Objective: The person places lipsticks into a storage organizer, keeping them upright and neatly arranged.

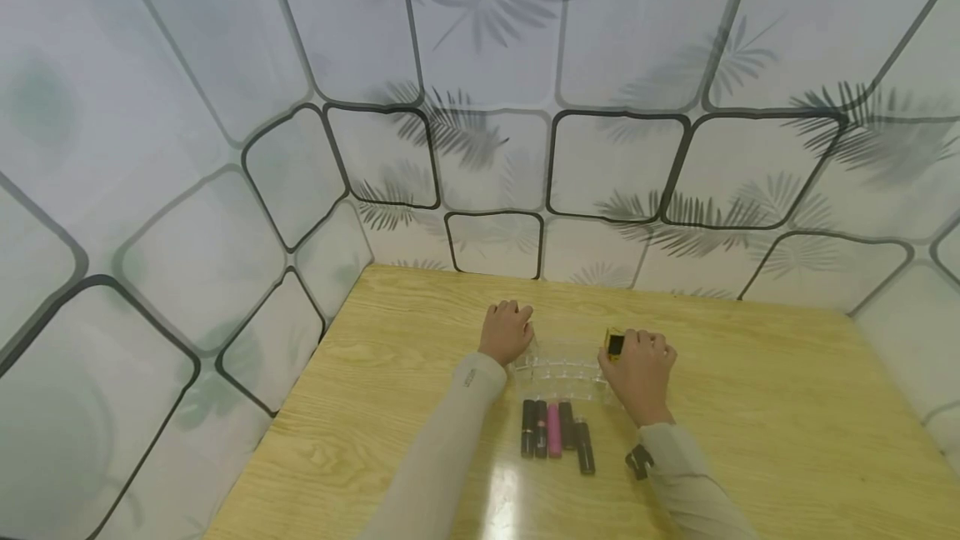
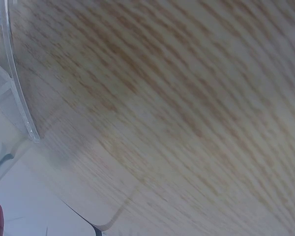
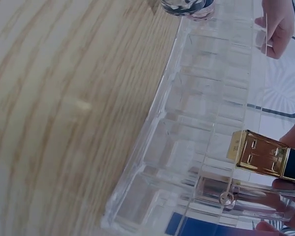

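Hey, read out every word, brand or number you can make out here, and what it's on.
None can be read.
Left sleeve print: too small to read.
Gold lipstick: marks on its end, too blurred to read.
Lipstick tubes: any lettering too small to read.

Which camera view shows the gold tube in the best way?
The right wrist view: the gold tube appears large and near there, with its marks visible, although its dark end reaches the picture's edge. The head view shows it small, partly covered by the right hand. The left wrist view does not show it.
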`<control>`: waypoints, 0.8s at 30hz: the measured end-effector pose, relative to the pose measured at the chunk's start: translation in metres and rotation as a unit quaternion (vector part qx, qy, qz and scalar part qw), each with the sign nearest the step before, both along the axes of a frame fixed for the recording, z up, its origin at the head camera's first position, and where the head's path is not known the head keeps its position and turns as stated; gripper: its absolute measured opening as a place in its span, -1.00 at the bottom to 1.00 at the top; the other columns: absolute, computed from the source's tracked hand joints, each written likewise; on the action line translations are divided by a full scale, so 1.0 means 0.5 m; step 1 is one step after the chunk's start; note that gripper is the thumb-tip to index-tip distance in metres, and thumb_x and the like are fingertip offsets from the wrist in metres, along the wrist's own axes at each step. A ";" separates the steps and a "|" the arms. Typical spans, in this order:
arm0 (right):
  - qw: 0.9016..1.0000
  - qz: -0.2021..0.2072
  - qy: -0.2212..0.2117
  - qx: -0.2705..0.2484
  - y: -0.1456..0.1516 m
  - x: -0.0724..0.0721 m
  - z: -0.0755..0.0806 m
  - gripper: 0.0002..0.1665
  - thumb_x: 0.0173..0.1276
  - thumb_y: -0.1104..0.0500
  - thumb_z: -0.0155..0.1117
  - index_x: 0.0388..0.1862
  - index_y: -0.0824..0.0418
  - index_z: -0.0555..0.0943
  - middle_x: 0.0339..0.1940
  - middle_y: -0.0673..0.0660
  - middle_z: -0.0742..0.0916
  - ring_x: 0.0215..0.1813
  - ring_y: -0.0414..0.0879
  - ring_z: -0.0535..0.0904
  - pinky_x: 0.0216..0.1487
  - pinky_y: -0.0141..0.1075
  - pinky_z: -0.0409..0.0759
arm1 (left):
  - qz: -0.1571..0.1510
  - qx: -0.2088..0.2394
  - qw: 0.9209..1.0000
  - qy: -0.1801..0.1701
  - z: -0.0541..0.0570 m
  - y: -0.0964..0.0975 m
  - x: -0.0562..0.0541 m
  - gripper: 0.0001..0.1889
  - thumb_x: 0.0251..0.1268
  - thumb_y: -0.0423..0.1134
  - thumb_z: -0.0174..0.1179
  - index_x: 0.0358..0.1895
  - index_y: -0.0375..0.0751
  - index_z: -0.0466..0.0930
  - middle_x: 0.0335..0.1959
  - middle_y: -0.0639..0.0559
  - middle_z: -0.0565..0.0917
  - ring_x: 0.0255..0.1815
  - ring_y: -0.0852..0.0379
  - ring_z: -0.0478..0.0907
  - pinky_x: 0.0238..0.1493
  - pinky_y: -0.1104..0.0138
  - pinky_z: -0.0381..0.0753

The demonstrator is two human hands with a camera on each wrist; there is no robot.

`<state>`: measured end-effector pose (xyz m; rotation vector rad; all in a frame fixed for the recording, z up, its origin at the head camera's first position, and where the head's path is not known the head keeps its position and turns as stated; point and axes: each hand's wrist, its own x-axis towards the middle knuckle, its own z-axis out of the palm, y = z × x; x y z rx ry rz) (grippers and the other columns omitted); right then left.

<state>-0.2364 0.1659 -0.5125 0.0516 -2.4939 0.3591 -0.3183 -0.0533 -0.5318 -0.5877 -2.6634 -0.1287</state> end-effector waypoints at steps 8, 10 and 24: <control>0.999 -0.002 -0.018 -0.040 -0.005 0.000 0.001 -0.54 0.09 0.04 0.29 -0.31 0.48 0.57 -0.29 0.48 0.66 -0.13 0.39 0.47 -0.07 0.27 0.31 | -0.001 -0.004 1.000 0.012 -0.002 -0.001 -0.001 -0.91 0.26 -0.15 0.06 -0.28 0.00 0.53 -0.41 0.07 0.57 -0.36 0.13 0.50 -0.20 0.23 0.47; 0.998 0.003 -0.021 -0.052 -0.006 -0.001 0.001 -0.56 0.09 0.05 0.27 -0.33 0.47 0.56 -0.33 0.47 0.67 -0.14 0.38 0.47 -0.05 0.27 0.27 | -0.002 -0.003 1.000 0.011 -0.001 -0.001 0.000 -0.91 0.25 -0.15 0.06 -0.27 0.00 0.53 -0.40 0.07 0.57 -0.36 0.13 0.50 -0.20 0.23 0.47; 0.995 0.017 -0.019 -0.091 -0.004 -0.011 0.001 -0.68 0.05 0.10 0.25 -0.48 0.38 0.48 -0.61 0.34 0.64 -0.18 0.38 0.50 0.02 0.26 0.16 | -0.002 -0.003 1.000 -0.002 0.004 0.000 0.001 -0.91 0.26 -0.15 0.06 -0.27 0.00 0.54 -0.40 0.07 0.58 -0.36 0.13 0.50 -0.20 0.23 0.46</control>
